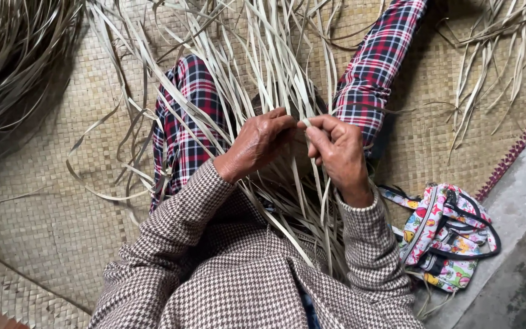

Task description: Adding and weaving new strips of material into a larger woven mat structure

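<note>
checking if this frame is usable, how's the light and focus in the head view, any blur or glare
Head view: soft, even daylight with no glare; the left hand, right hand and pale leaf strips between them are sharp, with no motion blur; the strip bundle at upper left sits in shadow, and the woven mat darkens beside it.
</note>
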